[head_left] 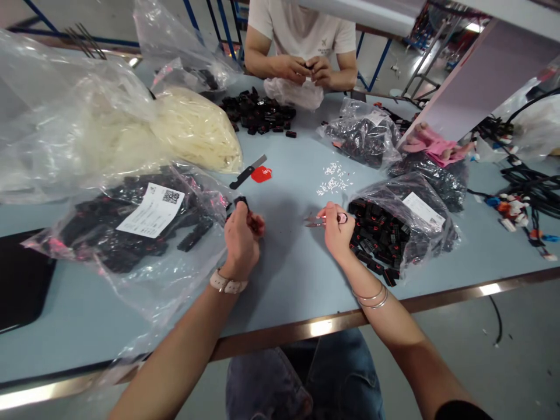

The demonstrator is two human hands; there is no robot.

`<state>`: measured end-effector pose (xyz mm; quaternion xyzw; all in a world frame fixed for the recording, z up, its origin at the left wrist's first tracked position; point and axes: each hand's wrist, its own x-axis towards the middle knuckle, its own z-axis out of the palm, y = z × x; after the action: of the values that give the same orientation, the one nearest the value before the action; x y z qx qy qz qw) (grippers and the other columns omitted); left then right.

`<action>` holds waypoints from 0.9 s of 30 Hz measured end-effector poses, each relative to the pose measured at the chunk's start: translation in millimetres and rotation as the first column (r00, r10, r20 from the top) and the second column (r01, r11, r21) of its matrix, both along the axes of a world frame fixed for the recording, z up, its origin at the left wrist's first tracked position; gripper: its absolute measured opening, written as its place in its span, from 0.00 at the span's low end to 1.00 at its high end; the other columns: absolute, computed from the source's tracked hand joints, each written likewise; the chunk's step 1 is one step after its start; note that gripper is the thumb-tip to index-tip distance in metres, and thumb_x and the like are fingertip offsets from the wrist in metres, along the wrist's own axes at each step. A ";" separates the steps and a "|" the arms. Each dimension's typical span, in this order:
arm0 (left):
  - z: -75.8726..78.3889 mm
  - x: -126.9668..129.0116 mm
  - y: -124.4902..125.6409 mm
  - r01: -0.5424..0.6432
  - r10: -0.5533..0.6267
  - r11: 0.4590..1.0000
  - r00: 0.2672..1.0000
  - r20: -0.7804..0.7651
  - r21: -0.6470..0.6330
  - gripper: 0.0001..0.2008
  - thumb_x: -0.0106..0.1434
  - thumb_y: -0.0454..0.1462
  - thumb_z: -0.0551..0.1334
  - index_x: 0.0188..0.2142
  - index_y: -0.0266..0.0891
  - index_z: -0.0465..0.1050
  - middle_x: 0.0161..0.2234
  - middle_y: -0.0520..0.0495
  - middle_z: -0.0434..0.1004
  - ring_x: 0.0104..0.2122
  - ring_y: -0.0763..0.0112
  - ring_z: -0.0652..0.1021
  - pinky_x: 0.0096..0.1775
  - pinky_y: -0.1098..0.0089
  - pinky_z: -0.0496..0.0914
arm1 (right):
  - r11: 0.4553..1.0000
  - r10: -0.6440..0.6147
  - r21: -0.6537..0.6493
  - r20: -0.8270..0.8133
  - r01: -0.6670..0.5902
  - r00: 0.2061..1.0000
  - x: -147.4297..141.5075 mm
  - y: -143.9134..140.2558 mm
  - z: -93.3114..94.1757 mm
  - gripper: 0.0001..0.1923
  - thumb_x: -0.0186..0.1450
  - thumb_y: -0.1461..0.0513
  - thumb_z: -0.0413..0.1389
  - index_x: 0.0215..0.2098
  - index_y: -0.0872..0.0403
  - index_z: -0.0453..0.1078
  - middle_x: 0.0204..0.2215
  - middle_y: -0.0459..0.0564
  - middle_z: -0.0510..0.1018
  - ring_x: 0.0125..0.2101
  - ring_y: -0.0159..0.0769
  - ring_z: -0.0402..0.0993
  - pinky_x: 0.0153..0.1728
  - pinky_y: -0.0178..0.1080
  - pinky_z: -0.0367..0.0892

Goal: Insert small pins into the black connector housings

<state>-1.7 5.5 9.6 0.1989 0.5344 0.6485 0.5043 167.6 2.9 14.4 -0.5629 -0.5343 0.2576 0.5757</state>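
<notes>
My left hand (242,236) is closed around a small black plastic connector (241,202), whose end shows above the thumb and forefinger. It is beside the right edge of a clear bag of black connectors (149,210) with a white label. My right hand (338,230) is wrapped round a pair of thread snips (315,221), blades pointing left toward my other hand. Just right of it, black connectors with red bits (378,233) spill from an open plastic bag (431,233). Small white pieces (335,179) lie scattered beyond my right hand.
A black-handled knife (248,172) and a red piece (261,174) lie mid-table. Behind are a pile of black parts (258,111) and a bag of cream strips (196,128). A co-worker's hands (306,69) work opposite. Pink gloves (435,144) and cables (536,186) lie right.
</notes>
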 end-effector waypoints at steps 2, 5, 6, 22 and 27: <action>2.5 -0.7 1.9 -0.069 0.081 0.994 0.983 0.167 -0.080 0.18 0.64 0.45 0.53 0.21 0.40 0.55 0.15 0.55 0.62 0.15 0.78 0.64 0.18 0.76 0.56 | 1.000 0.000 -0.005 0.019 0.001 1.000 1.0 0.3 -0.2 0.24 0.66 0.50 0.45 0.21 0.55 0.68 0.15 0.42 0.69 0.17 0.26 0.62 0.22 0.31 0.58; 4.9 -2.8 3.6 -0.145 0.170 0.983 0.949 0.267 -0.110 0.14 0.67 0.42 0.50 0.26 0.39 0.59 0.16 0.55 0.66 0.14 0.80 0.64 0.20 0.77 0.60 | 1.000 0.024 -0.011 0.110 -0.023 0.994 3.3 0.9 0.7 0.24 0.67 0.52 0.44 0.21 0.54 0.68 0.16 0.43 0.70 0.19 0.27 0.65 0.24 0.32 0.60; 5.4 -3.6 3.8 -0.169 0.187 0.982 0.946 0.263 -0.089 0.11 0.66 0.39 0.50 0.28 0.39 0.60 0.18 0.54 0.69 0.15 0.80 0.66 0.21 0.77 0.61 | 0.999 0.038 -0.010 0.173 -0.037 0.984 4.1 1.1 1.2 0.24 0.67 0.52 0.43 0.20 0.54 0.68 0.17 0.43 0.70 0.20 0.28 0.66 0.25 0.32 0.61; 3.6 -2.0 -1.3 -0.073 0.073 0.997 0.992 0.104 -0.004 0.12 0.43 0.32 0.63 0.28 0.39 0.63 0.18 0.57 0.65 0.19 0.80 0.66 0.21 0.79 0.58 | 0.913 0.047 -0.218 0.896 0.346 0.441 42.5 13.1 25.3 0.17 0.66 0.67 0.44 0.47 0.57 0.71 0.44 0.58 0.75 0.44 0.44 0.68 0.42 0.40 0.61; 4.2 -1.6 -3.0 -0.010 0.012 1.000 0.993 0.114 -0.016 0.13 0.41 0.33 0.65 0.27 0.39 0.64 0.19 0.56 0.65 0.20 0.81 0.66 0.21 0.80 0.59 | 0.865 0.072 -0.247 0.923 0.437 0.378 59.8 19.2 25.8 0.17 0.65 0.68 0.46 0.49 0.54 0.70 0.45 0.56 0.76 0.45 0.45 0.68 0.42 0.40 0.62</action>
<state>-3.3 2.5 13.7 0.1548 0.5110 0.6572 0.5319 227.4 22.1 40.3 -0.7844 -0.6154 -0.0433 0.0651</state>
